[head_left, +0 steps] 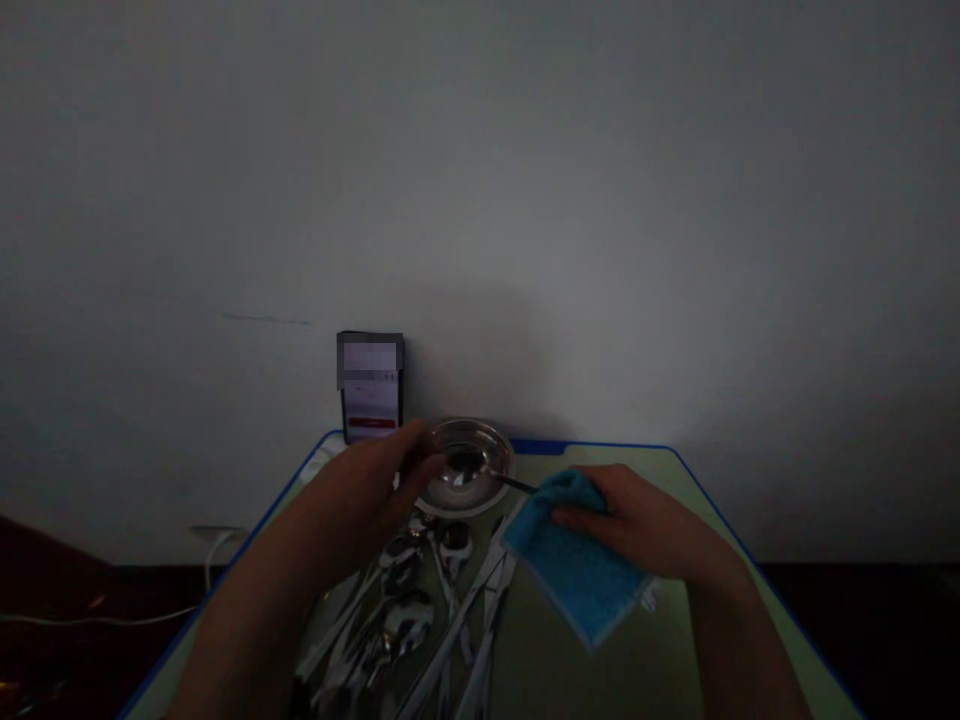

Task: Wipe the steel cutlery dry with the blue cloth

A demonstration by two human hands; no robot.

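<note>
From my feed: right hand (626,512) pinches blue cloth (585,582) around a thin utensil (516,484) pointing over the steel bowl (480,495) near the far edge of the worktop (600,680); left hand (379,478) by bowl's left rim, grip can't tell.

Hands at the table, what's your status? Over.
Right hand gripping blue cloth, thin shaft jutting toward metal bowl. Left hand at bowl's left side, contact unclear. Cutlery crowding the near side.

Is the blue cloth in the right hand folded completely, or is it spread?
Partly spread: the blue cloth is bunched where the right hand grips it, while its lower part spreads down to a corner.
</note>
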